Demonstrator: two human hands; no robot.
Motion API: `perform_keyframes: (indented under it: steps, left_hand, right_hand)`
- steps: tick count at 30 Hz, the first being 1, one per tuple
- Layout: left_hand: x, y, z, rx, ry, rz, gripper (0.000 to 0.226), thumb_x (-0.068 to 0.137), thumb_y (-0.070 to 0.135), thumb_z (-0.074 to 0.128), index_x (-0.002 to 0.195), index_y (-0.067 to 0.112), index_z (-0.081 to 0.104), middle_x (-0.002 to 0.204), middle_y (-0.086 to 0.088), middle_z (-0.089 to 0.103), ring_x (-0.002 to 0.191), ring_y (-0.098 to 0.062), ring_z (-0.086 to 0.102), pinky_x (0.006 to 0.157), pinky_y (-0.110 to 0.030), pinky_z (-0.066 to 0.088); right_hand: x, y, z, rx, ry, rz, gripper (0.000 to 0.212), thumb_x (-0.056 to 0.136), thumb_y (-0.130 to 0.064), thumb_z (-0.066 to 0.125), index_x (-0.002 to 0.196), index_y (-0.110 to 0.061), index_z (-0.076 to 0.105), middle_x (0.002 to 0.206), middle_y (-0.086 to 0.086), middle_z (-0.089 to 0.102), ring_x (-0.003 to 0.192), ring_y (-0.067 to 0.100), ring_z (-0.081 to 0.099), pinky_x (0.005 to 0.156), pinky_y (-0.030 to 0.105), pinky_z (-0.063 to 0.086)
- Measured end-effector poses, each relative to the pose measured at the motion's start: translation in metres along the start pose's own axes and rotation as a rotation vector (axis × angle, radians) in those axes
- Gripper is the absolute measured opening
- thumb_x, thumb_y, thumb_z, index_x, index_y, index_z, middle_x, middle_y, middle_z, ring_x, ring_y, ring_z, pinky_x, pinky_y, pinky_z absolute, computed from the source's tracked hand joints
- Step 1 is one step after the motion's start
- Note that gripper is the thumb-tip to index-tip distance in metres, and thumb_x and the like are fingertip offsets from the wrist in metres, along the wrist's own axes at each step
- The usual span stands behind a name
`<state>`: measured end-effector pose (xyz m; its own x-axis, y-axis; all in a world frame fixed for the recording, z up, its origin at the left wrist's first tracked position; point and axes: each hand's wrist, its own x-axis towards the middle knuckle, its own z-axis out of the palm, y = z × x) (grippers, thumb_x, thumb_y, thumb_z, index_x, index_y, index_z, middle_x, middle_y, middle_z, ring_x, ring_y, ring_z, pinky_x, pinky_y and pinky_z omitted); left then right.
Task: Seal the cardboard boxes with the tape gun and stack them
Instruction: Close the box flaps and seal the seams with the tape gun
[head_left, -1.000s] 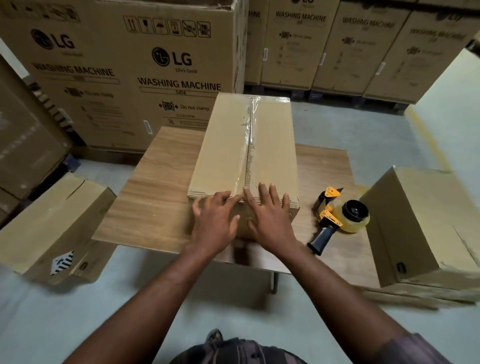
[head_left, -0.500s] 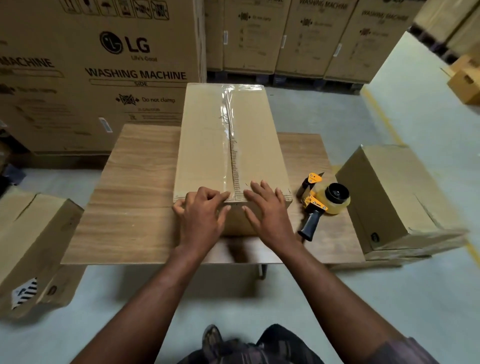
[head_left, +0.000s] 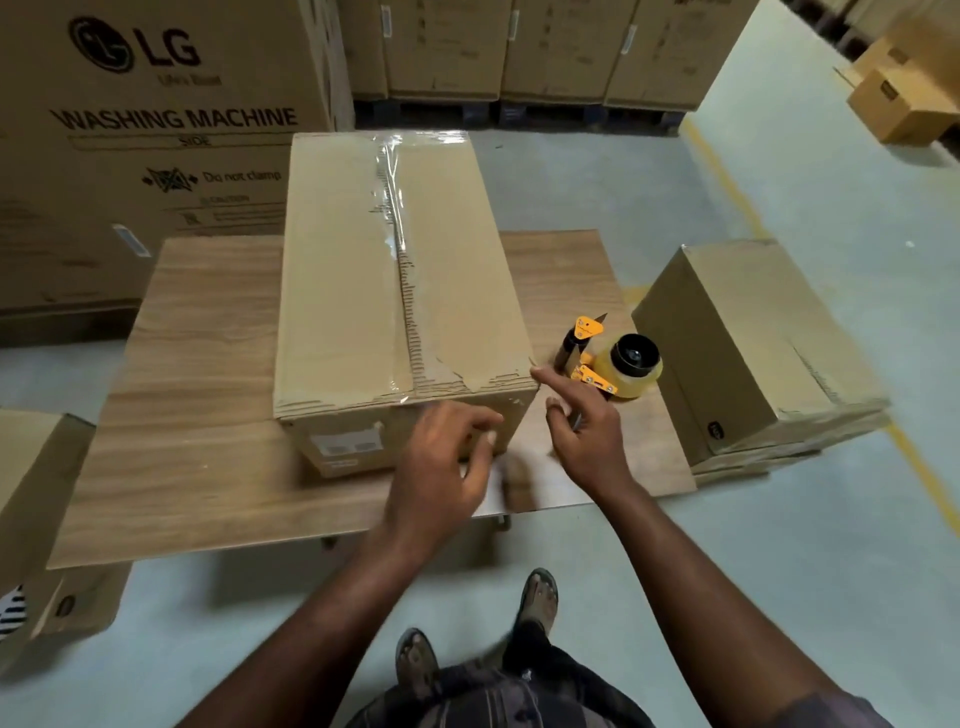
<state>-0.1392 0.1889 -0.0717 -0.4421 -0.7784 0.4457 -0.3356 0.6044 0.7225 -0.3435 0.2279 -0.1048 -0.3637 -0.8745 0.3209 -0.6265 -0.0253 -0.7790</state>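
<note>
A long cardboard box (head_left: 343, 291) lies on the wooden table (head_left: 208, 457), with clear tape along its top seam. My left hand (head_left: 441, 462) hovers in front of the box's near face, fingers loosely bent, holding nothing. My right hand (head_left: 582, 431) is off the box's near right corner, its forefinger stretched toward that corner, with nothing in it. The yellow tape gun (head_left: 613, 366) lies on the table just beyond my right hand, its handle hidden behind the hand.
A closed box (head_left: 748, 343) sits on flattened cardboard to the right of the table. Another box (head_left: 36, 519) stands on the floor at left. Large washing-machine cartons (head_left: 156, 130) line the back. My feet (head_left: 537, 597) are near the table's front edge.
Both hands have come off the box's near top edge. The left dropped in front of the box, the right shifted right toward the tape gun. The view moved closer.
</note>
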Motion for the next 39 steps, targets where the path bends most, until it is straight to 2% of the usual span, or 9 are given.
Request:
perform_keyframes:
  steps: [3,9,13,18,21,24,31,35,39]
  left_hand:
    - [0.012,0.018,0.049,-0.147,-0.183,-0.067,0.030,0.086,-0.002,0.065,0.111,0.013,0.068,0.100,0.002,0.059,0.081,-0.007,0.055,0.075,-0.020,0.046]
    - [0.053,0.031,0.132,-0.268,-0.267,-0.314,0.024,0.088,0.005,0.061,0.102,0.024,0.067,0.103,0.007,0.065,0.087,-0.005,0.061,0.075,-0.015,0.048]
    - [0.080,0.006,0.190,-0.206,-0.359,-0.594,0.025,0.090,0.005,0.060,0.109,0.019,0.069,0.111,-0.003,0.068,0.099,-0.013,0.065,0.093,-0.029,0.051]
    - [0.086,-0.030,0.238,-0.008,-0.466,-0.809,0.033,0.096,0.015,0.059,0.128,0.010,0.062,0.125,-0.009,0.064,0.113,-0.020,0.061,0.088,-0.018,0.039]
    - [0.085,-0.035,0.250,0.033,-0.455,-0.860,0.031,0.096,0.016,0.057,0.126,0.011,0.064,0.123,-0.009,0.065,0.113,-0.021,0.061,0.089,-0.021,0.040]
    - [0.086,-0.031,0.254,0.038,-0.459,-0.899,0.028,0.095,0.015,0.055,0.121,0.012,0.067,0.120,-0.006,0.066,0.108,-0.019,0.061,0.091,-0.023,0.043]
    - [0.096,-0.015,0.251,-0.395,-0.381,-1.169,0.020,0.099,0.009,0.049,0.107,0.014,0.066,0.088,-0.007,0.066,0.072,-0.014,0.061,0.074,-0.030,0.052]
    - [0.118,0.017,0.225,-0.583,-0.279,-1.121,0.026,0.105,0.015,0.045,0.085,0.018,0.061,0.081,-0.002,0.060,0.070,-0.009,0.056,0.069,-0.022,0.049]
    - [0.144,0.046,0.170,-0.945,-0.008,-1.121,0.033,0.108,0.037,0.038,0.106,0.013,0.060,0.088,-0.003,0.064,0.079,-0.011,0.060,0.068,-0.022,0.053]
  right_hand:
    - [0.004,0.011,-0.004,0.045,-0.034,0.010,0.050,0.090,0.011,0.060,0.129,-0.019,0.070,0.124,-0.010,0.071,0.117,0.011,0.064,0.098,0.032,0.051]
    - [0.015,0.065,-0.020,0.396,0.351,0.715,0.021,0.093,-0.005,0.064,0.097,-0.025,0.071,0.094,0.000,0.076,0.091,0.016,0.073,0.082,0.035,0.060]
    - [0.030,0.113,-0.028,0.456,0.137,1.197,0.020,0.078,-0.027,0.066,0.092,-0.012,0.069,0.088,0.010,0.070,0.077,0.025,0.067,0.063,0.036,0.056]
    - [0.047,0.137,-0.028,0.764,-0.024,1.399,0.032,0.097,-0.027,0.067,0.116,-0.001,0.065,0.088,0.012,0.067,0.068,0.017,0.068,0.047,0.020,0.050]
    - [0.057,0.152,-0.014,0.988,-0.005,1.428,0.043,0.096,-0.034,0.069,0.123,-0.001,0.068,0.106,0.017,0.075,0.094,0.029,0.075,0.071,0.032,0.062]
    - [0.062,0.159,-0.006,1.013,0.052,1.424,0.037,0.095,-0.042,0.070,0.102,-0.006,0.071,0.083,0.013,0.075,0.068,0.024,0.074,0.064,0.031,0.061]
    - [0.057,0.147,-0.011,0.492,0.063,1.389,0.055,0.081,-0.068,0.070,0.080,-0.013,0.073,0.077,0.005,0.075,0.073,0.021,0.073,0.076,0.037,0.060]
    - [0.064,0.122,-0.024,0.464,0.099,1.230,0.067,0.067,-0.082,0.067,0.077,-0.016,0.077,0.070,-0.003,0.076,0.075,0.019,0.075,0.083,0.042,0.061]
    - [0.088,0.071,-0.051,0.451,0.144,0.931,0.055,0.076,-0.073,0.072,0.080,-0.019,0.077,0.072,-0.005,0.076,0.067,0.011,0.073,0.074,0.035,0.059]
